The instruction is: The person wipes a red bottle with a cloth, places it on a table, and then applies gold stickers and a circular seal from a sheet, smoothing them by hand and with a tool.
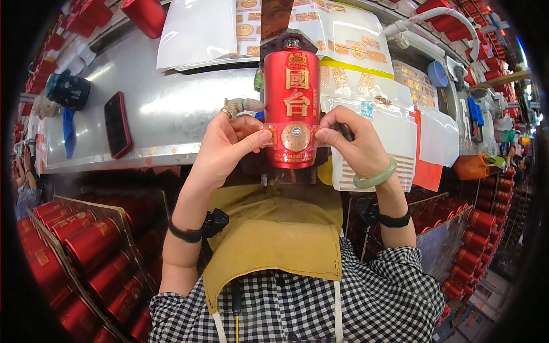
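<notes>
A red bottle [277,97] with gold lettering lies in front of me, its narrow dark neck pointing away. Across its lower part runs a clear decal strip [296,138] with a round gold medallion in the middle. My left hand [229,140] pinches the strip's left end between thumb and fingers; a knitted cover wraps its index finger, which points toward the bottle's side. On the right, my right hand [357,143] pinches the other end, with a pale green bangle on that wrist. The strip lies against the bottle's front; whether it is stuck down I cannot tell.
Sheets of gold decals [357,43] lie behind and right of the bottle. On the metal table [171,114] at left are a red-edged phone [118,124] and a dark jar [68,90]. Racks of red bottles [94,237] flank me. A white pipe [434,12] curves at far right.
</notes>
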{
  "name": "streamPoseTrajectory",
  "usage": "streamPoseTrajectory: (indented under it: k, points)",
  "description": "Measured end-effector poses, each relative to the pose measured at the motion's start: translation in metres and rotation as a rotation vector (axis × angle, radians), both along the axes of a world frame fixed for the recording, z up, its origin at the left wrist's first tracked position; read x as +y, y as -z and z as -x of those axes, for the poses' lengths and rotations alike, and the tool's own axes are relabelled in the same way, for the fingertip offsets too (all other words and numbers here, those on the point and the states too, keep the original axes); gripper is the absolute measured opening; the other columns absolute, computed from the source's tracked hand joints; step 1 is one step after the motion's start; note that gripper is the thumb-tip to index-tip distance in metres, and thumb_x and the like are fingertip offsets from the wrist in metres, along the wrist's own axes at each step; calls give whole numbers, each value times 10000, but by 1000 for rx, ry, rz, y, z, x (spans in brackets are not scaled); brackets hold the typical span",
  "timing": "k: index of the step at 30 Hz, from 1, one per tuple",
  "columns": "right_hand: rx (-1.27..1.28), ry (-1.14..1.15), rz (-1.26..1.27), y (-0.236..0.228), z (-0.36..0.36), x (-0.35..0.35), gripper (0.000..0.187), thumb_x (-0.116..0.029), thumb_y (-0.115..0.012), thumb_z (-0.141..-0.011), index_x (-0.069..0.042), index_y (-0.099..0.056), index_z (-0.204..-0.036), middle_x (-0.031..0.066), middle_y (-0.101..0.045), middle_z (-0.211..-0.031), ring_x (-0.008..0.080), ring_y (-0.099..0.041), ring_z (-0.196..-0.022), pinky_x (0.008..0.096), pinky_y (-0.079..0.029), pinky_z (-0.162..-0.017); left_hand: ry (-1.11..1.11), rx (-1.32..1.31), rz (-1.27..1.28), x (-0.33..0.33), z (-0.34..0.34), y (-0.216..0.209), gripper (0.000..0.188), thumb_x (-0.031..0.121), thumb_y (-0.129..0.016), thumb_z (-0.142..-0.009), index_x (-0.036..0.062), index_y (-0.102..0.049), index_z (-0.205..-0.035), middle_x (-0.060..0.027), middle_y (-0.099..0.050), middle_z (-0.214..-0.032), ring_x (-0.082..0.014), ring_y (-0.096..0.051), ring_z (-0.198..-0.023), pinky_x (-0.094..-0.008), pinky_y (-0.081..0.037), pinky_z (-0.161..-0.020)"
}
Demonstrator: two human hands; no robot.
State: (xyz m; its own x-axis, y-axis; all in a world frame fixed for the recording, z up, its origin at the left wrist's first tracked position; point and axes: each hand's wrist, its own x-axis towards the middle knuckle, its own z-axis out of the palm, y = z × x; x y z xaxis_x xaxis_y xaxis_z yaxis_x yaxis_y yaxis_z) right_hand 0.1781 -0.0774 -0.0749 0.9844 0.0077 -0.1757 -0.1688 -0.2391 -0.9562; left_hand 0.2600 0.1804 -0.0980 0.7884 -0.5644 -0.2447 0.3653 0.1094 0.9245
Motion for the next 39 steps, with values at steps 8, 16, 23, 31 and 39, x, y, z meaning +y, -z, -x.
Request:
streamPoseTrajectory:
  k: [8,16,23,31,39]
  points:
    - [-27,-11,174,1,1,-3,181,-127,-746,-926,-7,-680,-1045,72,-712,-914,138,-655,-799,302,-532,-740,-15,-14,-19,-2,2,2,461,100,-796,-909,11,-543,-1284,-56,-684,-999,-147,-695,-914,-264,-514,-749]
    - [-358,133,631,-26,17,32,670,-240,-906,-727,11,-615,-1276,187,-633,-1228,316,-654,-1015,378,-546,-853,-88,-20,-40,-2,4,6,459,103,-758,-939,2,-568,-1345,-15,-647,-1012,-107,-655,-936,-233,-478,-775]
    - [-445,45,632,-11,20,33,992,-156,-965,-558,62,-515,-1415,244,-568,-1378,405,-599,-1224,431,-535,-995,-61,-10,-47,-1,5,-1,378,72,-750,-942,-10,-561,-1259,-43,-653,-1018,-119,-655,-943,-264,-522,-829]
    - [46,122,-83,4,20,4,658,-183,-843,-862,38,-556,-1411,29,-657,-1035,81,-584,-885,234,-471,-754,-89,-69,-24,-13,14,-15,315,26,-730,-951,-17,-535,-1194,-65,-651,-1010,-127,-664,-944,-279,-562,-869]
    - [68,212,-182,-3,12,21,562,-143,-776,-910,25,-572,-1405,-23,-629,-971,40,-513,-819,221,-454,-734,-107,-79,-17,-12,17,-8,400,32,-700,-969,-12,-544,-1334,-31,-644,-1019,-111,-635,-940,-263,-519,-835]
